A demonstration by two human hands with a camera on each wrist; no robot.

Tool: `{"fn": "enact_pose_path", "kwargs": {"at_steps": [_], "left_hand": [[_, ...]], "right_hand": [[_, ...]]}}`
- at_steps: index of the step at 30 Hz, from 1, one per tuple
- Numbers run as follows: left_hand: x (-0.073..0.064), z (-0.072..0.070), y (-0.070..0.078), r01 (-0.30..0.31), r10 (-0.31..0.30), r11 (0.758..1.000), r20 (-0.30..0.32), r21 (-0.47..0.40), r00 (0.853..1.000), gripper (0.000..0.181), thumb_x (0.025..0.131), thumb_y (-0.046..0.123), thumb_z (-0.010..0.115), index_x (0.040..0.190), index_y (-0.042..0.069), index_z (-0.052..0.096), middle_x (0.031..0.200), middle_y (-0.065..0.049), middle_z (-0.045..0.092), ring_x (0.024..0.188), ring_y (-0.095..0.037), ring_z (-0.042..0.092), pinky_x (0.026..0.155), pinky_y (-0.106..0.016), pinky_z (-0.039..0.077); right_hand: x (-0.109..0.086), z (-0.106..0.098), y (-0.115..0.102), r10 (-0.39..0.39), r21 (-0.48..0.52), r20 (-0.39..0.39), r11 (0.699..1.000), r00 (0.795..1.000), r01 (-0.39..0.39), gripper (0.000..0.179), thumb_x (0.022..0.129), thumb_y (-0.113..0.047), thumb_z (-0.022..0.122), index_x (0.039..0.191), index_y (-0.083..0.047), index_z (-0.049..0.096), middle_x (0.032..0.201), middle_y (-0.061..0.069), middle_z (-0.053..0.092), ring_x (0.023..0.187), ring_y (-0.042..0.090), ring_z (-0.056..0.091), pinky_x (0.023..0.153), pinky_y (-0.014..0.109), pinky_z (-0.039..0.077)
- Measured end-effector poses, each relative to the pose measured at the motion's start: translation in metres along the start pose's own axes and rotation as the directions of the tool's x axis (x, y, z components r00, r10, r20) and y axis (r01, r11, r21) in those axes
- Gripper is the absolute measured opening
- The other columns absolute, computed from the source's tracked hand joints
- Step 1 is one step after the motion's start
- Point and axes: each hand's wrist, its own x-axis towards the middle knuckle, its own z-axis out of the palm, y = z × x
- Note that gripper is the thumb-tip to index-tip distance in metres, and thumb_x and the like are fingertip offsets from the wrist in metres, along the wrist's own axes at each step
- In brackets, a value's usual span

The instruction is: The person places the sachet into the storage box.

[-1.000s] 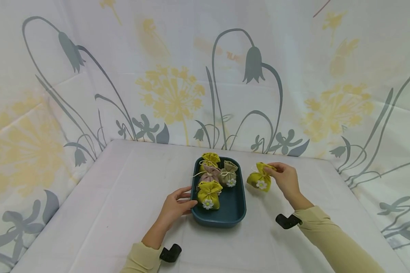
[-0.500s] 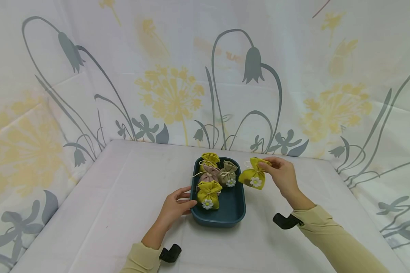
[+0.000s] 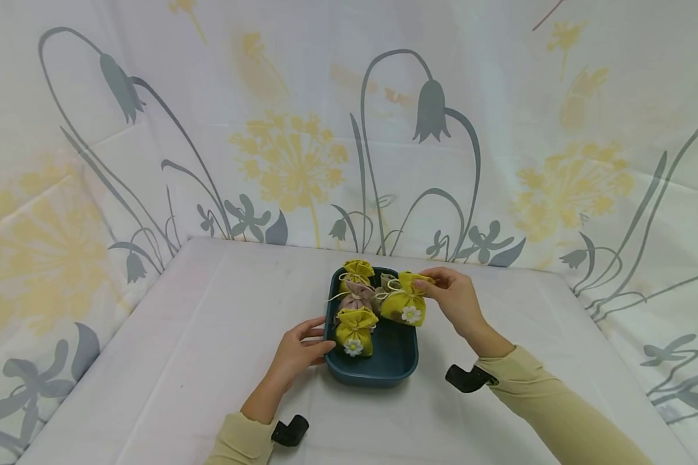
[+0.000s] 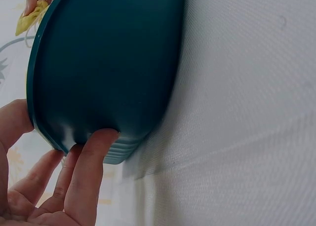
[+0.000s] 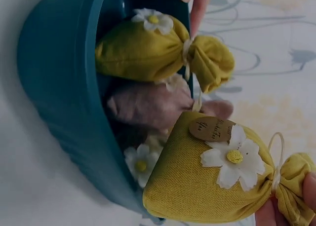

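Note:
A yellow drawstring sachet [image 3: 403, 303] with a white flower and a small tag hangs over the right side of a dark teal plastic tub [image 3: 378, 374]. My right hand [image 3: 454, 303] pinches it by its gathered top. My left hand [image 3: 302, 345] holds the tub's left wall, thumb at the rim and fingers against the outside. Inside the tub, a front yellow sachet [image 3: 355, 336], a mauve sachet [image 3: 357, 295] and a back yellow sachet [image 3: 357, 274] line the left side. The held one mostly covers a grey-beige sachet [image 3: 386, 281].
A white cloth covers the table [image 3: 209, 336]. Behind it hangs a white curtain [image 3: 302, 77] printed with grey and yellow flowers. Black wrist mounts stick out by the left cuff [image 3: 291, 431] and the right cuff [image 3: 471, 379].
My right hand has carried the yellow sachet leftward, from beside the tub to over its right side. The left hand and the tub have stayed put.

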Motion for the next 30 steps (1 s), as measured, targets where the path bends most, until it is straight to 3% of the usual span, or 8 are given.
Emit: {"fn": "enact_pose_path", "kwargs": {"at_steps": [6, 15, 20, 30], "left_hand": [[0.000, 0.000, -0.001, 0.005, -0.005, 1.000, -0.002, 0.001, 1.000, 0.058, 0.082, 0.012, 0.072, 0.134, 0.002, 0.047, 0.119, -0.021, 0.053, 0.104, -0.030, 0.059, 0.071, -0.036, 0.056], [0.000, 0.000, 0.000, 0.008, -0.008, 1.000, 0.000, -0.001, 1.000, 0.059, 0.082, 0.013, 0.072, 0.135, 0.003, 0.047, 0.119, -0.020, 0.053, 0.104, -0.030, 0.059, 0.072, -0.037, 0.056], [0.002, 0.000, 0.000, 0.007, -0.007, 1.000, 0.001, 0.000, 1.000, 0.059, 0.082, 0.013, 0.072, 0.134, 0.003, 0.048, 0.119, -0.020, 0.053, 0.103, -0.030, 0.059, 0.072, -0.036, 0.056], [0.001, 0.000, 0.000, 0.008, -0.008, 1.000, 0.006, -0.002, 1.000, 0.059, 0.082, 0.013, 0.072, 0.135, 0.003, 0.047, 0.120, -0.021, 0.053, 0.105, -0.031, 0.058, 0.072, -0.037, 0.056]], "right_hand": [[-0.001, 0.015, -0.002, -0.015, -0.004, 0.071, 1.000, 0.997, 0.015, 0.028, 0.086, -0.015, 0.068, 0.102, 0.006, 0.064, 0.091, 0.014, 0.065, 0.077, 0.017, 0.061, 0.071, 0.022, 0.053], [-0.002, 0.028, 0.008, 0.030, -0.063, 0.130, 0.998, 0.991, -0.022, 0.020, 0.085, -0.014, 0.069, 0.097, 0.003, 0.067, 0.085, 0.008, 0.065, 0.075, 0.021, 0.059, 0.075, 0.043, 0.053], [-0.005, 0.031, 0.016, 0.053, -0.121, 0.159, 0.992, 0.986, -0.034, 0.018, 0.084, -0.012, 0.070, 0.096, 0.001, 0.068, 0.086, 0.006, 0.065, 0.073, 0.019, 0.055, 0.072, 0.040, 0.053], [-0.007, 0.036, 0.027, 0.102, -0.136, 0.133, 0.987, 0.986, -0.084, 0.018, 0.083, -0.014, 0.071, 0.096, -0.001, 0.069, 0.088, 0.005, 0.064, 0.074, 0.018, 0.054, 0.068, 0.033, 0.051]]}}
